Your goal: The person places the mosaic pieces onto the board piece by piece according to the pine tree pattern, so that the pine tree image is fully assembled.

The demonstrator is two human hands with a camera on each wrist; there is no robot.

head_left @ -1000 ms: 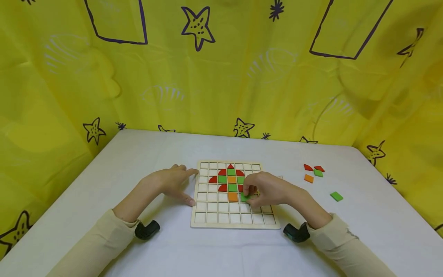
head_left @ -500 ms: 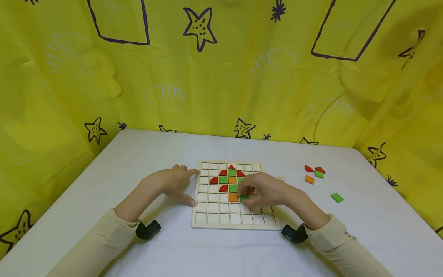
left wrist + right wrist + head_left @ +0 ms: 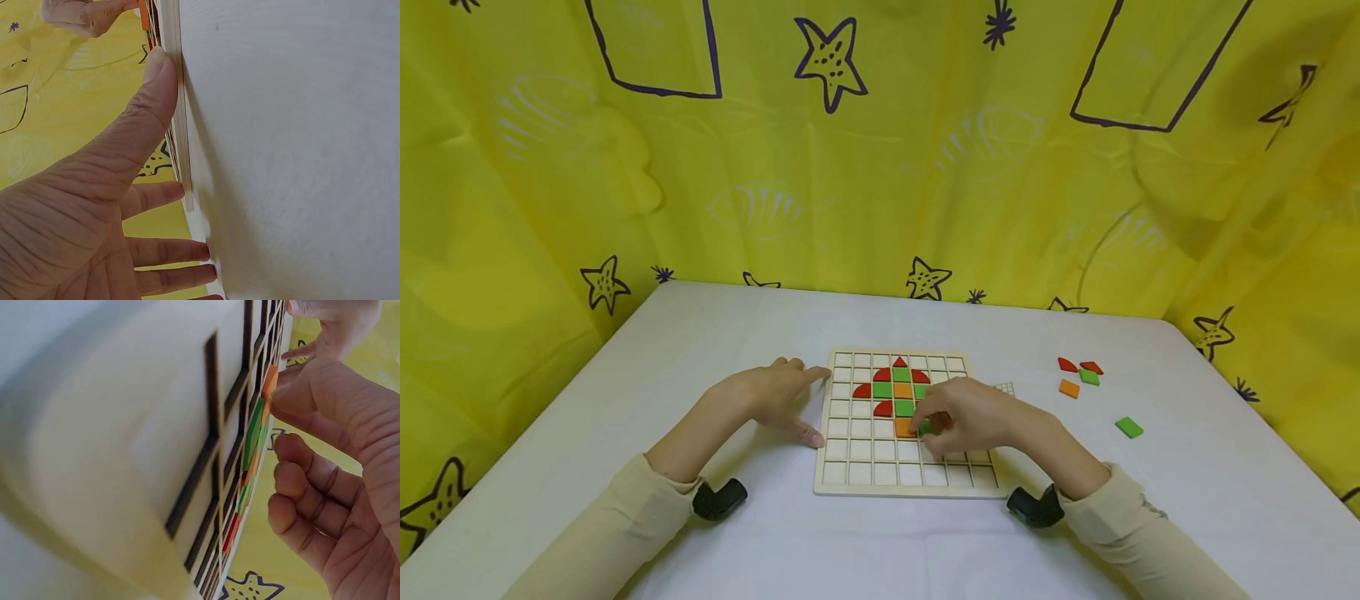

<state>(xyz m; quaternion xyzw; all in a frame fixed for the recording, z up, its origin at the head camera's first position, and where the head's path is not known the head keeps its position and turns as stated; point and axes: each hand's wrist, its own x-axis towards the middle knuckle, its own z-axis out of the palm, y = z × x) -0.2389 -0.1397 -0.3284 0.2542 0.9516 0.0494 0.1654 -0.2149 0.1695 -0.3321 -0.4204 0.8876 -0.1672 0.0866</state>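
A wooden grid board (image 3: 861,487) lies on the white table, bearing a pattern of red, green and orange tiles. My left hand (image 3: 773,398) touches the board's left edge with thumb and index finger, its fingers extended. Over the board's middle is my right hand (image 3: 973,410), fingers bent. Its fingertips are close to an orange square tile (image 3: 903,427) and a green square tile (image 3: 929,427) beside it. In the right wrist view the thumb tip (image 3: 286,399) is at the orange tile (image 3: 270,378). Whether it pinches a tile is unclear. The right hand hides part of the pattern.
Loose tiles lie right of the board: red pieces (image 3: 1092,367), a green one (image 3: 1088,377), an orange one (image 3: 1069,388) and a nearer green one (image 3: 1129,427). A small gridded piece (image 3: 1005,388) shows behind my right hand. Yellow curtains (image 3: 865,183) border the table.
My right fingertips have shifted slightly left, toward the orange tile, and the green tile there has moved a little left toward it. My left hand stays at the board's edge.
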